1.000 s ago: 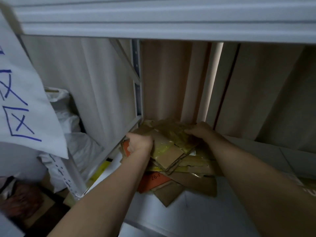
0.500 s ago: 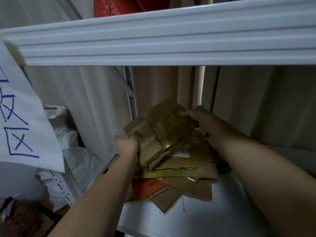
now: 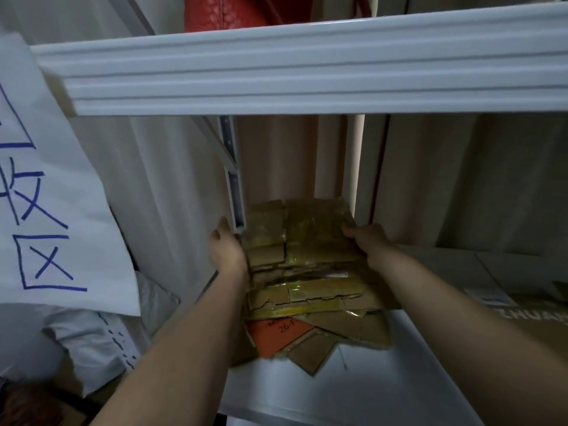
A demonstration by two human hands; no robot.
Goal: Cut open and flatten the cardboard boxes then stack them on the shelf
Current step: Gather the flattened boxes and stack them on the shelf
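Observation:
A flattened brown cardboard box (image 3: 302, 232) with shiny yellowish tape stands tilted up at the back of the white shelf (image 3: 307, 392). My left hand (image 3: 226, 250) grips its left edge and my right hand (image 3: 364, 241) grips its right edge, fingers curled round the board. Under it lies a pile of flattened cardboard (image 3: 319, 305), with an orange sheet (image 3: 276, 333) marked "26-F" sticking out at the front left.
The shelf board above (image 3: 307, 66) hangs low overhead, carrying a red object (image 3: 224, 10). A white paper sign (image 3: 46, 195) with blue writing hangs at left over white bags (image 3: 101, 336). A shelf post (image 3: 235, 192) stands behind the cardboard. More cardboard (image 3: 522, 305) lies at right.
Both hands have turned the top cardboard from skewed to square with the pile and moved it back toward the curtain. The camera has tilted up, showing more of the upper shelf.

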